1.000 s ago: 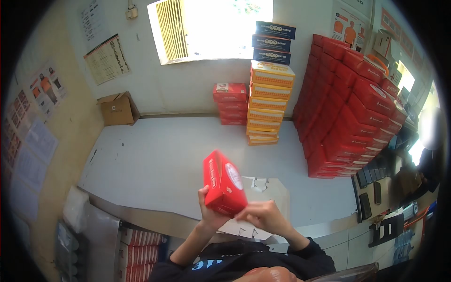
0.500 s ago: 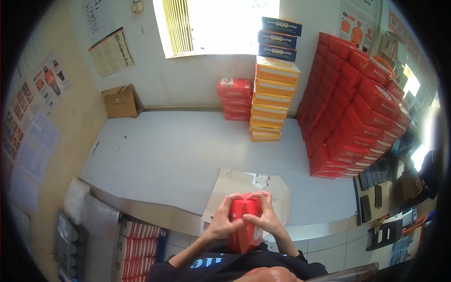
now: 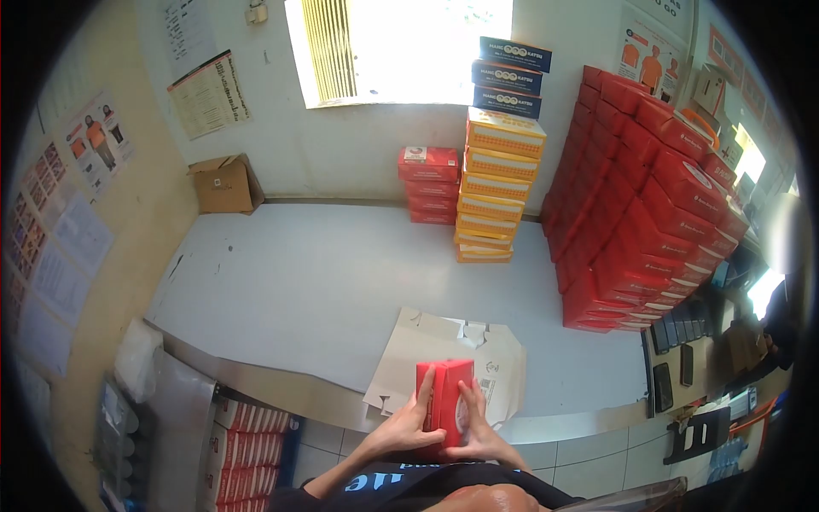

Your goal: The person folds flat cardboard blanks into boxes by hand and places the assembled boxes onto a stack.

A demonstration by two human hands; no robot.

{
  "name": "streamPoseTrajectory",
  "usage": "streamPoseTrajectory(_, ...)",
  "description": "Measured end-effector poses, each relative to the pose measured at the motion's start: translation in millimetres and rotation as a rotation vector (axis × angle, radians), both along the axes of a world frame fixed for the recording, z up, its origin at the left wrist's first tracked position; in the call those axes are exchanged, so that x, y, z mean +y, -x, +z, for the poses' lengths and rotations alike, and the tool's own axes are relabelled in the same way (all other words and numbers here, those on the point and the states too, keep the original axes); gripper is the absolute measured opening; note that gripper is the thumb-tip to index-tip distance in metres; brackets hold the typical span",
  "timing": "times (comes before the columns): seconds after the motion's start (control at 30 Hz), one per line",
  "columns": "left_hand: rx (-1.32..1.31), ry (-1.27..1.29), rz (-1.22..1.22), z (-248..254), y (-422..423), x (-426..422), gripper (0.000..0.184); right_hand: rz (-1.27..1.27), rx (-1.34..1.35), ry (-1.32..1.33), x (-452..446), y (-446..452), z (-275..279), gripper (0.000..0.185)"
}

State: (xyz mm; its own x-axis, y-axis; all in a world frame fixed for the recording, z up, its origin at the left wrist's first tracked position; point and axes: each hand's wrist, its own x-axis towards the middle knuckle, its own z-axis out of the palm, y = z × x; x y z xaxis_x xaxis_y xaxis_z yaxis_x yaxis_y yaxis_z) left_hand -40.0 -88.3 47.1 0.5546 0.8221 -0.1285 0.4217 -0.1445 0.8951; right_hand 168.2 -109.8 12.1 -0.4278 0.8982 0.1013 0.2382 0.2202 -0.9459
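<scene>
A small red carton (image 3: 445,397) is held upright between my two hands, close to my body at the counter's front edge. My left hand (image 3: 411,427) grips its left side, fingers up along the face. On the right side, my right hand (image 3: 479,431) presses with its fingers and thumb. Beneath and behind the carton, unfolded flat cardboard sheets (image 3: 503,358), greyish-beige side up, lie on the counter.
The grey counter (image 3: 281,282) bears a brown box (image 3: 225,186), a short red box stack (image 3: 429,188), a yellow and blue box stack (image 3: 499,162) and a tall red box stack (image 3: 631,205). Packed flat cartons (image 3: 252,456) stand below left. Someone's dark sleeve (image 3: 778,316) shows far right.
The red carton has come down from over the counter toward my body and turned upright. My right hand has moved from its lower corner to its right side; my fingers have left its top.
</scene>
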Motion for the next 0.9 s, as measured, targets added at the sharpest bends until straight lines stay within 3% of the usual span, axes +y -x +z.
streamPoseTrajectory(0.07,-0.094,-0.102,0.004,17,-1,5,0.115,0.037,0.041,-0.115,12,-12,15,0.114)
streamPoseTrajectory(0.13,-0.055,-0.257,0.097,40,-19,5,0.116,-0.079,-0.053,-0.317,25,-9,46,0.104)
streamPoseTrajectory(0.17,-0.054,-0.25,0.099,44,-26,10,0.116,-0.163,-0.124,-0.458,31,-4,58,0.102)
streamPoseTrajectory(0.23,-0.331,-0.068,0.381,50,-40,20,0.112,-0.277,-0.181,-0.502,34,-2,88,0.099)
streamPoseTrajectory(0.27,-0.443,-0.245,0.54,45,-45,25,0.106,-0.37,-0.067,-0.577,37,0,91,0.106)
streamPoseTrajectory(0.3,-0.574,-0.322,0.625,44,-49,28,0.1,-0.463,0.165,-0.431,38,4,91,0.12)
streamPoseTrajectory(0.37,-0.827,-0.499,0.727,41,-55,40,0.089,-0.488,0.518,-0.239,40,19,101,0.13)
streamPoseTrajectory(0.4,-0.862,-0.585,0.747,35,-57,50,0.084,-0.527,0.522,-0.257,41,26,104,0.13)
streamPoseTrajectory(0.43,-0.66,-0.767,0.796,27,-54,64,0.083,-0.518,0.553,-0.215,42,31,108,0.131)
streamPoseTrajectory(0.5,-1.198,-0.343,0.62,23,-42,95,0.086,-0.564,0.579,-0.211,50,19,121,0.133)
streamPoseTrajectory(0.6,-1.43,-0.071,0.287,70,-33,130,0.083,-0.582,0.464,-0.305,54,-6,161,0.117)
streamPoseTrajectory(0.63,-1.363,-0.173,0.412,97,-53,123,0.08,-0.621,-0.077,-0.714,49,-11,186,0.103)
streamPoseTrajectory(0.7,-1.253,-0.316,0.539,116,-98,102,0.072,-0.611,-0.674,-1.07,56,-27,216,0.09)
streamPoseTrajectory(0.77,-1.362,-0.411,0.206,116,-129,71,0.085,-0.587,-0.846,-1.266,68,-51,236,0.069)
streamPoseTrajectory(0.8,-1.379,-0.254,0.015,117,-126,60,0.086,-0.629,-0.636,-1.228,73,-73,260,0.073)
streamPoseTrajectory(0.83,-1.313,-0.438,-0.035,121,-129,59,0.082,-0.729,-0.551,-1.228,82,-98,278,0.073)
streamPoseTrajectory(0.9,-1.146,-1.011,0.051,107,-129,79,0.08,-0.928,-0.738,-1.181,103,-168,311,0.073)
